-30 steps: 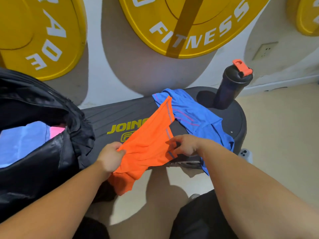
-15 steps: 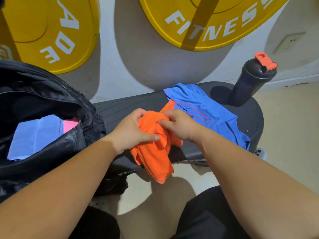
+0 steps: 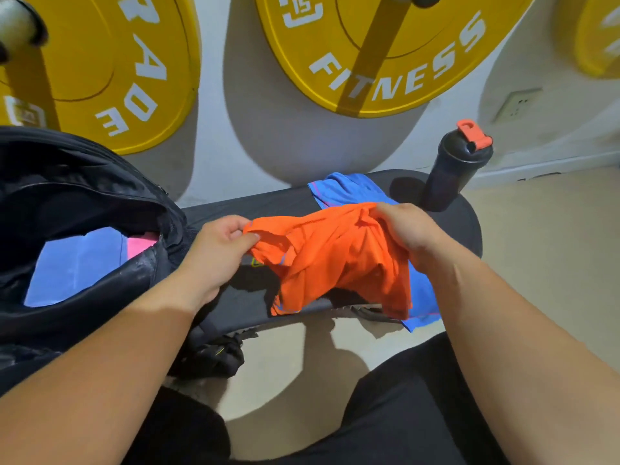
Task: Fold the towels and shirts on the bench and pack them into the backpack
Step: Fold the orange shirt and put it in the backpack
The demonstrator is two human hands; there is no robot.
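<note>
The left hand (image 3: 214,253) pinches one upper corner of the orange shirt (image 3: 335,260) between thumb and curled fingers. The right hand (image 3: 407,229) grips the opposite corner, fingers curled over the cloth. Between them the shirt hangs stretched but bunched, lifted off the surface (image 3: 248,204), its lower hem drooping toward the near edge. Behind and under it the blue shirt (image 3: 349,193) lies unfolded on the surface, one end hanging over the near edge by the right forearm.

The step in hand looks to be folding the orange shirt: it is spread out for a fold, not yet flat or squared. The next move calls for laying it down smooth, or bringing the two corners together evenly, without letting the hem slide off the edge.

To the left the backpack (image 3: 110,283) stands open, with a blue towel (image 3: 73,263) and a pink towel (image 3: 141,245) already inside. A shaker bottle (image 3: 453,172) stands at the surface's far right end, where a wide sweep could knock it. Bare surface shows only between backpack and shirts, so folding room is narrow
</note>
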